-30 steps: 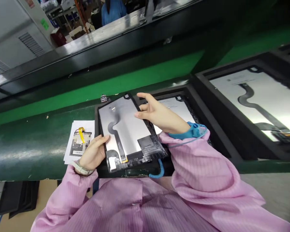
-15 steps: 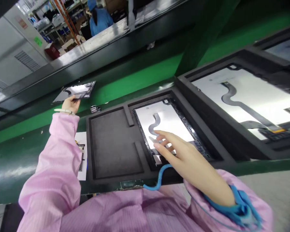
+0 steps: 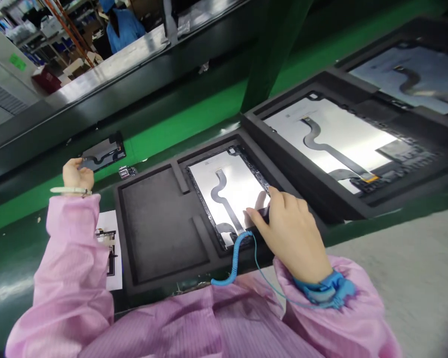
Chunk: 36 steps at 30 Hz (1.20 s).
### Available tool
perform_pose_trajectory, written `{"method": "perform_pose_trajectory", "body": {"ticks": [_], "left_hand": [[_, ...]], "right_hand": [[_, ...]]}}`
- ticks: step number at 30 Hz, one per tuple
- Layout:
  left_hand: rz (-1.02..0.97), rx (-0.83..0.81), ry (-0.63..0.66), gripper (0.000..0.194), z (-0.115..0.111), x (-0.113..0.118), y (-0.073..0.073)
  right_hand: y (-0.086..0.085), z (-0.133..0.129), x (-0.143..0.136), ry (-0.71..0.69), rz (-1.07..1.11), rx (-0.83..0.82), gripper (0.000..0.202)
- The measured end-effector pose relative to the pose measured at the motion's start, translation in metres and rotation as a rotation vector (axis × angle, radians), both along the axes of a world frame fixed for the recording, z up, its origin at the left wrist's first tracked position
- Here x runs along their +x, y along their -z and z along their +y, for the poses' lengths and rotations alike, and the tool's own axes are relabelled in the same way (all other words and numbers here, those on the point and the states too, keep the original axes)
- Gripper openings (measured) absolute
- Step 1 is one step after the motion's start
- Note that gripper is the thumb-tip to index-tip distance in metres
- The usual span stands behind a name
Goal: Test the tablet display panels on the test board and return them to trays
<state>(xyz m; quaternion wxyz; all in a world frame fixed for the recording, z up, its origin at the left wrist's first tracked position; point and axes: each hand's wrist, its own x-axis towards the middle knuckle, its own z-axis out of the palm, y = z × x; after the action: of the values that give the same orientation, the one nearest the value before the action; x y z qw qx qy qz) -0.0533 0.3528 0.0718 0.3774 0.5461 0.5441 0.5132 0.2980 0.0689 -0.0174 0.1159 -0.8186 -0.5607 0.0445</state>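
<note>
Apparently at a changeover of panels, the left hand (image 3: 78, 175) is at the far panel (image 3: 103, 153), upper left, and the right hand (image 3: 290, 226) curls over the near panel (image 3: 236, 185), centre, both grips unclear; lifting the latter would call for fingertips beneath its edge.

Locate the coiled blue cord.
Head view, lower centre: the coiled blue cord overlaps the black foam tray at its near edge, left of the right hand.
</note>
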Motion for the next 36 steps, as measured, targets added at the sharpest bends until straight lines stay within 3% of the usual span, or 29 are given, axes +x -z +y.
{"method": "perform_pose_trajectory", "body": {"ticks": [2, 4, 8, 10, 14, 17, 23, 27, 32, 36], "left_hand": [[-0.087, -0.044, -0.041, 0.014, -0.028, 0.011, 0.004], [-0.138, -0.102, 0.029, 0.015, -0.069, 0.035, 0.016], [-0.028, -0.532, 0.526, 0.052, -0.144, 0.104, 0.041], [0.124, -0.627, 0.550, 0.065, -0.162, 0.133, 0.046], [0.228, -0.730, 0.493, 0.092, -0.170, 0.158, 0.038], [0.191, -0.777, 0.490, 0.095, -0.171, 0.163, 0.036], [-0.044, -0.751, 0.313, 0.065, -0.172, 0.176, 0.051], [-0.130, -0.626, 0.427, 0.030, -0.174, 0.195, 0.058], [-0.193, -0.502, 0.473, 0.032, -0.181, 0.210, 0.059], [-0.364, -0.357, 0.498, 0.033, -0.196, 0.185, 0.039]], "right_hand": [[0.000, 0.003, 0.004, 0.013, -0.015, -0.026, 0.058], [0.000, 0.005, 0.005, 0.015, -0.003, -0.016, 0.060], [0.007, 0.005, 0.008, 0.049, 0.102, 0.033, 0.063], [0.010, 0.005, 0.010, 0.063, 0.182, 0.056, 0.066], [0.014, 0.005, 0.018, 0.113, 0.385, 0.093, 0.071], [0.018, 0.004, 0.023, 0.157, 0.581, 0.097, 0.074], [0.028, 0.002, 0.037, 0.218, 0.987, 0.165, 0.083], [0.023, 0.000, 0.041, 0.192, 1.093, 0.156, 0.080], [0.014, -0.003, 0.037, 0.197, 1.050, 0.113, 0.068], [0.005, -0.009, 0.032, 0.196, 1.029, 0.165, 0.070]]}}
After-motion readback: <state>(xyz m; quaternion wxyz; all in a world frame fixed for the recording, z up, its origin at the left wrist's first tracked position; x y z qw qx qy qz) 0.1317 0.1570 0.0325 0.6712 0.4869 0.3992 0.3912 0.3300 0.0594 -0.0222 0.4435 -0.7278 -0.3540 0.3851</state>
